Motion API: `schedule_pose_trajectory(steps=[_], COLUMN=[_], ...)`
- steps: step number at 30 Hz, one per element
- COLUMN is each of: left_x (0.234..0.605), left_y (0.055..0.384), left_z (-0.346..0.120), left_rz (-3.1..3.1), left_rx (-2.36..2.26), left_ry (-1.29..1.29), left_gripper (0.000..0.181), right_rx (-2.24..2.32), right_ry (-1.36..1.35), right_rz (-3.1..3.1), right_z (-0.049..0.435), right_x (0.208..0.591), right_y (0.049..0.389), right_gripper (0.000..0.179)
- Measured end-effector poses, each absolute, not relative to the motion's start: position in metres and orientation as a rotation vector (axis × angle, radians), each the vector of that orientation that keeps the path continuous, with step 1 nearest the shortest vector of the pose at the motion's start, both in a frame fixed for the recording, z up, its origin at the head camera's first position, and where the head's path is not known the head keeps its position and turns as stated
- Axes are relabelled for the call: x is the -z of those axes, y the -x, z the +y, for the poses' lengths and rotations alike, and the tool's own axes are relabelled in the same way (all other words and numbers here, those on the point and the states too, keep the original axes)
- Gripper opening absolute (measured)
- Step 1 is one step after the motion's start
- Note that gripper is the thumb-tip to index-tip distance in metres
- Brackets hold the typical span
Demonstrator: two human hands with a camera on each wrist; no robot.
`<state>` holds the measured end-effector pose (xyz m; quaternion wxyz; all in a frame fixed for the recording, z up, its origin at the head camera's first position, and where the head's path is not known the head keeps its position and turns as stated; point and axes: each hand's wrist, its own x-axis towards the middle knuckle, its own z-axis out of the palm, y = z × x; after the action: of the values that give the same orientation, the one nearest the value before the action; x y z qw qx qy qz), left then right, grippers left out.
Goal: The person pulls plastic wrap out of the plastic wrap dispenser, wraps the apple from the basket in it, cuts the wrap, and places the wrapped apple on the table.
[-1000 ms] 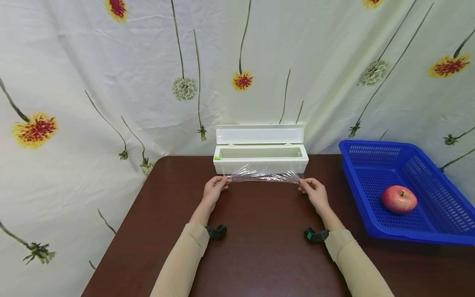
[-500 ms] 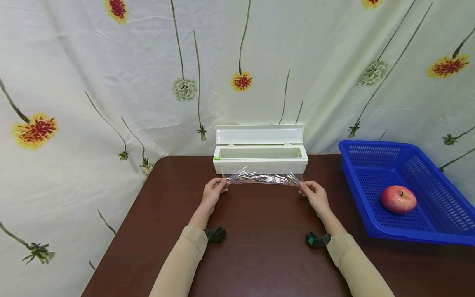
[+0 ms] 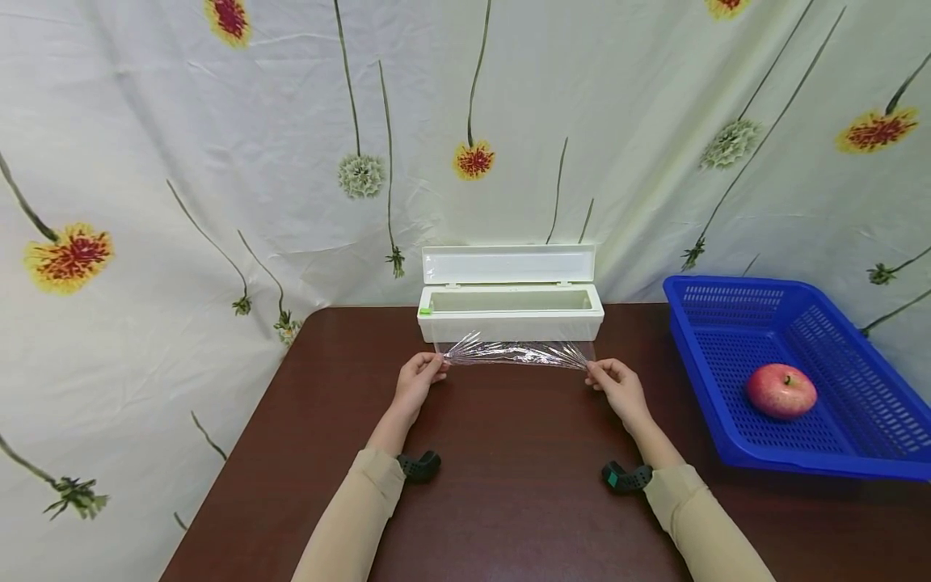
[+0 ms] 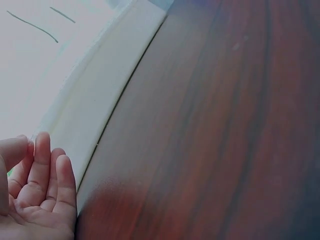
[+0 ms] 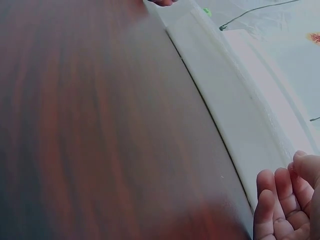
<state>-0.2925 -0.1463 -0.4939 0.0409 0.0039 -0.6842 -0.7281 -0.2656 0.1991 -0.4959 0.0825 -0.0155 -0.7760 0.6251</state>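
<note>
A sheet of clear cling film [image 3: 516, 353] stretches in front of a long white box [image 3: 511, 326], its near edge gathered into shiny creases. My left hand [image 3: 418, 380] pinches the left corner of the film between thumb and forefinger. At the opposite corner my right hand [image 3: 617, 388] pinches it the same way. Behind the film the box's lid [image 3: 509, 264] stands raised. In the left wrist view the left hand [image 4: 37, 195] has its other fingers loosely bent beside the box front. The right wrist view shows the right hand [image 5: 290, 200] likewise near the box.
On the right of the brown table [image 3: 516, 485] sits a blue plastic basket [image 3: 822, 465] holding a red apple [image 3: 781, 391]. A white flowered curtain [image 3: 276, 145] hangs right behind the table and box. Each wrist wears a dark band.
Both hands have drawn slightly toward the body, keeping their pinch on the cling film. More of the film now shows in front of the box. Box, basket and apple have stayed put.
</note>
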Motion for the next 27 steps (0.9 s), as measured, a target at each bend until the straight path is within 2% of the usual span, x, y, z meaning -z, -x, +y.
schedule_pose_trajectory(steps=[14, 27], left_x=[0.497, 0.496], left_y=[0.285, 0.278], left_z=[-0.149, -0.150], left_rz=[-2.106, -2.133], left_rx=[2.245, 2.240], left_ry=[0.043, 0.061], left_gripper=[0.019, 0.019], right_rx=[-1.884, -1.821], right_ry=[0.010, -0.012], right_rz=[-2.343, -2.372], right_z=[0.200, 0.203], right_x=[0.490, 0.498], right_y=[0.256, 0.255], right_gripper=[0.027, 0.030])
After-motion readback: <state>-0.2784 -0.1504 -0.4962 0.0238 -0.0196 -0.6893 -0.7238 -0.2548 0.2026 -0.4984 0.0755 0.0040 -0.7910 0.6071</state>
